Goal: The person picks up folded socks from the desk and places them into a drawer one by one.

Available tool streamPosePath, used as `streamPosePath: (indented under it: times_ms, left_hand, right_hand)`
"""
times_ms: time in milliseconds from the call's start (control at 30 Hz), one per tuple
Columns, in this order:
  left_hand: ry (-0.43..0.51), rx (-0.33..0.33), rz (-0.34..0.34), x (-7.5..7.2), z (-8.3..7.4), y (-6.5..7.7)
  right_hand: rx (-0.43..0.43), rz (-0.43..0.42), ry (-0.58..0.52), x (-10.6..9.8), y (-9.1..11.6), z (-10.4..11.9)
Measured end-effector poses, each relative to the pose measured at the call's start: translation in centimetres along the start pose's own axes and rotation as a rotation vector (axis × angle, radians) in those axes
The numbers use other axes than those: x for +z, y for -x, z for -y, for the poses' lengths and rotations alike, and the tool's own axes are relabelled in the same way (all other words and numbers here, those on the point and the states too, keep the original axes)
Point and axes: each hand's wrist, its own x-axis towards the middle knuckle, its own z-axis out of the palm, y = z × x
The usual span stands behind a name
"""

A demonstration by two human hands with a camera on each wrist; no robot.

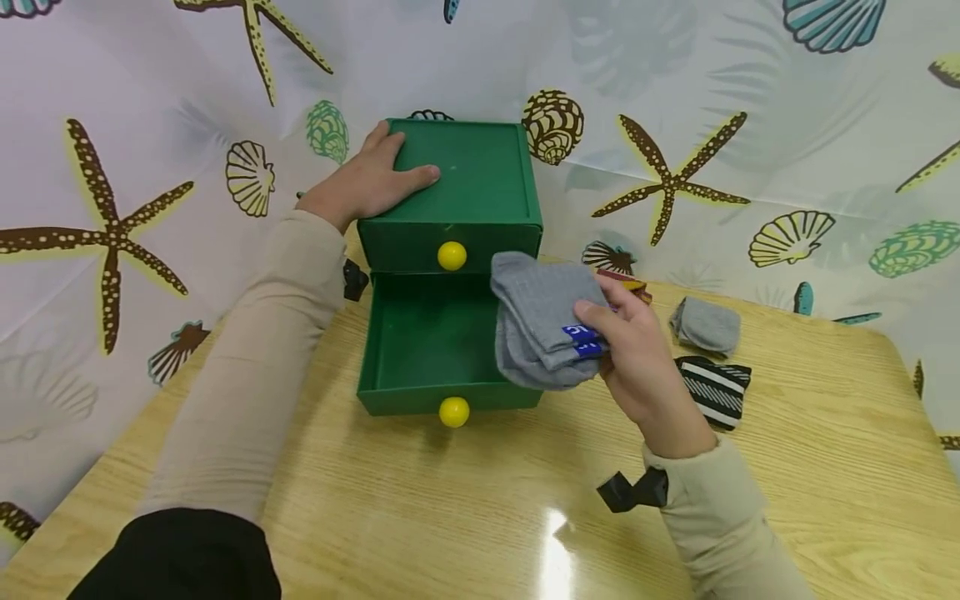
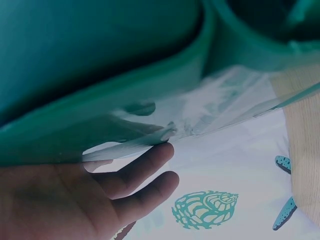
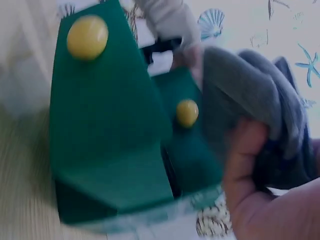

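A small green drawer box (image 1: 465, 171) with yellow knobs stands on the table, its lower drawer (image 1: 420, 400) pulled out and its upper one closed. My left hand (image 1: 378, 179) rests on the top and left edge of the box, fingers extended. In the left wrist view, fingers (image 2: 150, 195) stretch along the box's side. My right hand (image 1: 637, 350) pinches a folded pair of grey socks (image 1: 551, 308) with blue markings, thumb on top. The socks hang over the right side of the open drawer and hide part of it. In the right wrist view the grey socks overlap the box.
To the right on the wooden table (image 1: 825, 417) lie a folded grey bundle (image 1: 705, 325) and a black-and-white striped folded bundle (image 1: 712, 392). A red and yellow item (image 1: 637, 288) shows partly behind my right hand. A sea-patterned cloth (image 1: 465, 58) hangs behind the table.
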Motion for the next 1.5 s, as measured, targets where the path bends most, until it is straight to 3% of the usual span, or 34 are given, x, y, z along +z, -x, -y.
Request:
streamPosePath:
  times_ms: [100,200,300,433,533,633,733,800,900,1033,1267,1500]
  left_hand:
    - [-0.003,-0.003,0.012,-0.1,-0.1,0.0]
    - [-0.006,-0.004,0.019,0.0,-0.2,-0.1]
    - [-0.008,-0.007,0.021,0.1,-0.3,-0.1]
    - [-0.012,-0.003,0.023,0.3,-0.5,-0.2]
    - [-0.016,0.005,0.019,0.3,-0.6,-0.4]
    - [-0.019,0.009,0.014,0.3,-0.6,-0.6]
    - [-0.019,0.008,0.012,0.3,-0.7,-0.6]
    - [-0.02,0.005,0.012,0.3,-0.8,-0.5]
    - [-0.022,-0.001,0.008,0.2,-0.6,-0.4]
    - [-0.013,-0.008,-0.007,0.1,-0.4,-0.3]
    - [-0.008,-0.001,-0.005,0.0,0.0,-0.1]
    - [-0.014,-0.006,0.008,-0.1,0.0,-0.3]
  right_hand:
    - [0.15,0.073,0.087,1.7,-0.8,-0.2]
    - [0.241,0.093,0.203,3.6,-2.1,-0.9]
    - [0.285,0.08,0.271,5.3,-3.5,-1.8]
    - [0.321,0.058,0.272,7.2,-4.9,-2.9]
    - [0.351,0.096,0.269,8.2,-5.7,-3.7]
    - [0.362,0.187,0.436,8.8,-6.0,-4.3]
    - [0.306,0.274,0.71,8.9,-6.0,-4.4]
    - [0.248,0.288,0.864,8.8,-6.0,-4.1]
    - [0.205,0.268,0.939,8.6,-5.9,-3.7]
    - [0.208,0.268,0.909,8.5,-5.9,-3.4]
    - [0.225,0.36,0.91,8.6,-6.3,-4.0]
    - [0.445,0.353,0.524,8.4,-7.0,-4.2]
